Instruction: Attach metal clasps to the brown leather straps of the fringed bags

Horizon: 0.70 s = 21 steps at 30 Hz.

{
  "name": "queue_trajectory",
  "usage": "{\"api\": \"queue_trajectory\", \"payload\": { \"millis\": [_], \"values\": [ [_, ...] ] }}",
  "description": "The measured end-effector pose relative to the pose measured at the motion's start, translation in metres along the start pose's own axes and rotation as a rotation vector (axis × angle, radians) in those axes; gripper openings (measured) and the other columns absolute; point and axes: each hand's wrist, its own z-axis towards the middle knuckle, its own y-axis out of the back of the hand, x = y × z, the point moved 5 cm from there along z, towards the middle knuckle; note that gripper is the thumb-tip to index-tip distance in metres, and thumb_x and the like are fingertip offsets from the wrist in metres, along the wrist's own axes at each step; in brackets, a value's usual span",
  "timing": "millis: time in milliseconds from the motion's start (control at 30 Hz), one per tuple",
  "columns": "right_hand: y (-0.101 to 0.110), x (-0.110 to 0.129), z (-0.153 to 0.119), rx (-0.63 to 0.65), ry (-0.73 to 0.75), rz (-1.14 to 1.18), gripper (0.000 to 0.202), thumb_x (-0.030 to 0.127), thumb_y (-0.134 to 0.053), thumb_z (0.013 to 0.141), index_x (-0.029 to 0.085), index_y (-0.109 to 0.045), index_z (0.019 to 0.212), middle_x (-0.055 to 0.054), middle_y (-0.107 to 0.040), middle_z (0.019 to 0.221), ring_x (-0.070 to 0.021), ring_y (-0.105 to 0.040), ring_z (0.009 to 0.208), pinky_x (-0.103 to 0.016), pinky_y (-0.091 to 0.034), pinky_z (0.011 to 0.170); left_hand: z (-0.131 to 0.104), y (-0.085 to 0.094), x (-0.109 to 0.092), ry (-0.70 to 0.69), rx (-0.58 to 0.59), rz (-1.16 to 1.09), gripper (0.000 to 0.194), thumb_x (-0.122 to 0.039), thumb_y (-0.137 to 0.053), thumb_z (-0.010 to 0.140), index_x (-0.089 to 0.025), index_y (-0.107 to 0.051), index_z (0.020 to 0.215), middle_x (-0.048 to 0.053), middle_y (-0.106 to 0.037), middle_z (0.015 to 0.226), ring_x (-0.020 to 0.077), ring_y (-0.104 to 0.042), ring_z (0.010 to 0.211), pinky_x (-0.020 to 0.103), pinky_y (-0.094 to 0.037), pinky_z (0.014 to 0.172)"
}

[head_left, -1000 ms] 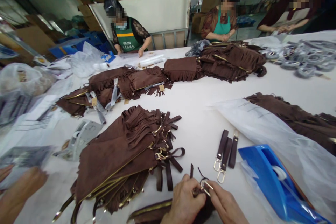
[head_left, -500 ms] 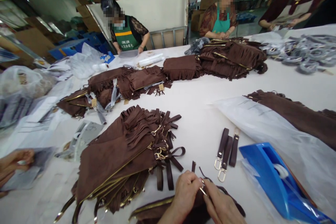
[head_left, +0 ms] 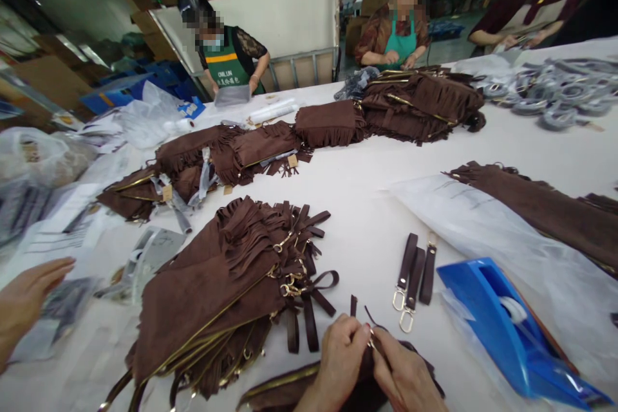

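Left hand (head_left: 340, 360): bare; no glove, no ring or band seen on the fingers that showed.
Right hand (head_left: 405, 376): bare; no glove, nothing worn on the visible fingers.
Left forearm: bare as far as the bottom edge of the view; no sleeve or cuff reached the wrist.
Right forearm: only a short stretch past the wrist showed, bare, no watch or bracelet on it.
Fingernails: short and plain where they could be made out.
Rest of body: outside the view; clothing could not be told.
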Motion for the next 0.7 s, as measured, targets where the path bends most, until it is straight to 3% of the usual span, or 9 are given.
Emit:
{"api": "queue_trajectory", "payload": {
  "millis": [167, 300, 367, 467, 500, 567, 633, 700],
  "values": [
    [0.003, -0.014, -0.002, 0.163, -0.159, 0.179, 0.023, 0.026, -0.028, 0.087, 0.021, -0.049, 0.096, -0.003, -0.065, 0.073, -0.0155, -0.061, 0.063, -0.026, -0.047, 0.058, -0.011, 0.001, -0.009, -0.122, 0.083, -0.011, 0.007, -0.018, -0.048, 0.064, -0.018, -0.055, 0.063, -0.003, -0.047, 0.067, 0.0122, -0.048, 0.066, 0.024, -0.034, 0.063],
    [0.004, -0.018, -0.001, 0.226, -0.327, 0.408, 0.029, 0.039, -0.032, 0.086, 0.022, -0.053, 0.098, -0.004, -0.064, 0.081, -0.017, -0.059, 0.077, -0.028, -0.046, 0.069, -0.015, 0.002, -0.01, -0.101, 0.073, 0.084, 0.007, -0.015, -0.048, 0.061, -0.018, -0.055, 0.062, -0.003, -0.046, 0.066, 0.0121, -0.048, 0.065, 0.024, -0.033, 0.061],
    [0.003, -0.019, -0.001, 0.209, -0.457, 0.575, 0.036, 0.047, -0.037, 0.084, 0.022, -0.051, 0.105, 0.0, -0.06, 0.072, -0.0159, -0.057, 0.07, -0.025, -0.044, 0.062, -0.014, 0.003, -0.01, -0.081, 0.072, 0.076, 0.007, -0.02, -0.048, 0.065, -0.018, -0.054, 0.063, -0.003, -0.047, 0.066, 0.0126, -0.048, 0.067, 0.025, -0.033, 0.063],
    [-0.002, -0.013, -0.004, 0.278, -0.577, 0.838, 0.039, 0.053, -0.037, 0.082, 0.02, -0.05, 0.1, 0.009, -0.035, 0.049, -0.0089, -0.037, 0.043, -0.02, -0.029, 0.04, -0.011, 0.001, -0.01, -0.056, 0.095, 0.015, 0.018, -0.031, -0.046, 0.071, -0.018, -0.052, 0.06, -0.003, -0.045, 0.063, 0.013, -0.046, 0.066, 0.026, -0.032, 0.063],
    [-0.004, -0.009, -0.005, 0.318, -0.575, 0.865, 0.038, 0.052, -0.035, 0.083, 0.02, -0.05, 0.096, 0.01, -0.029, 0.047, -0.0077, -0.03, 0.039, -0.019, -0.025, 0.038, -0.01, 0.001, -0.01, -0.04, 0.102, -0.009, 0.021, -0.032, -0.045, 0.071, -0.018, -0.051, 0.057, -0.003, -0.044, 0.062, 0.013, -0.045, 0.065, 0.026, -0.031, 0.063],
    [-0.001, -0.002, -0.004, 0.325, -0.47, 0.756, 0.032, 0.046, -0.034, 0.086, 0.02, -0.051, 0.092, 0.009, -0.035, 0.05, -0.0082, -0.037, 0.042, -0.019, -0.031, 0.041, -0.007, -0.001, -0.007, 0.01, 0.11, -0.06, 0.022, -0.033, -0.045, 0.068, -0.018, -0.049, 0.053, -0.003, -0.042, 0.059, 0.013, -0.043, 0.063, 0.027, -0.031, 0.062],
    [0.006, 0.003, -0.002, 0.23, -0.285, 0.502, 0.025, 0.037, -0.032, 0.088, 0.021, -0.051, 0.095, 0.003, -0.052, 0.065, -0.0114, -0.053, 0.058, -0.022, -0.043, 0.055, -0.005, -0.002, -0.004, 0.065, 0.107, -0.093, 0.021, -0.033, -0.044, 0.066, -0.018, -0.048, 0.051, -0.003, -0.042, 0.057, 0.0132, -0.042, 0.062, 0.027, -0.03, 0.061],
    [0.011, 0.008, -0.002, 0.106, -0.094, 0.211, 0.024, 0.027, -0.031, 0.089, 0.021, -0.048, 0.103, -0.003, -0.059, 0.083, -0.0146, -0.06, 0.072, -0.026, -0.047, 0.065, -0.003, -0.004, 0.0, 0.107, 0.089, -0.093, 0.021, -0.034, -0.044, 0.065, -0.019, -0.046, 0.05, -0.003, -0.041, 0.056, 0.0135, -0.04, 0.061, 0.027, -0.029, 0.059]
  ]
}}
